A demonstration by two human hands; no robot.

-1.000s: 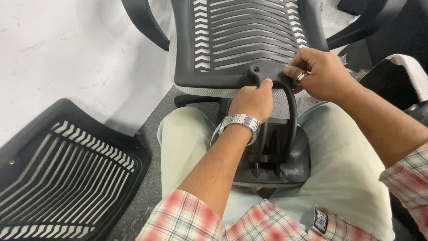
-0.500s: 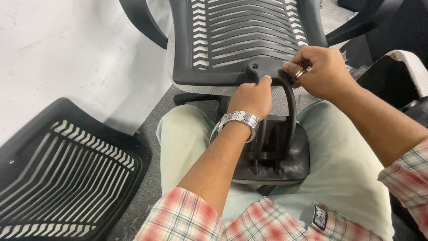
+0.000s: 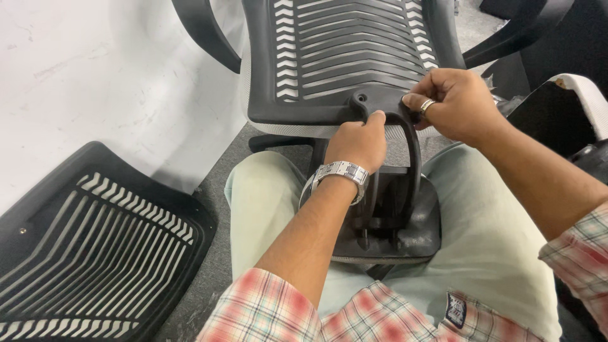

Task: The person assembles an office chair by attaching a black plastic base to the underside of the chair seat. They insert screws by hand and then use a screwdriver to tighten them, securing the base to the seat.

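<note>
A black slatted chair backrest (image 3: 342,57) stands upright in front of me, with a curved black support bracket (image 3: 415,158) running from its lower edge down to a black seat base (image 3: 418,234) between my knees. My left hand (image 3: 358,142), with a metal watch on the wrist, grips the bracket's left arm just below the backrest. My right hand (image 3: 453,104), wearing a ring, pinches the joint where the bracket meets the backrest's lower right edge. What the fingertips hold there is hidden.
A second black slatted backrest (image 3: 95,247) leans against the white wall at the lower left. Black armrests (image 3: 202,31) curve out on both sides of the chair. A dark chair part with white edging (image 3: 582,95) sits at the right. The floor is grey carpet.
Both hands stay on the bracket and backrest joint; the view shifts only slightly up and back down.
</note>
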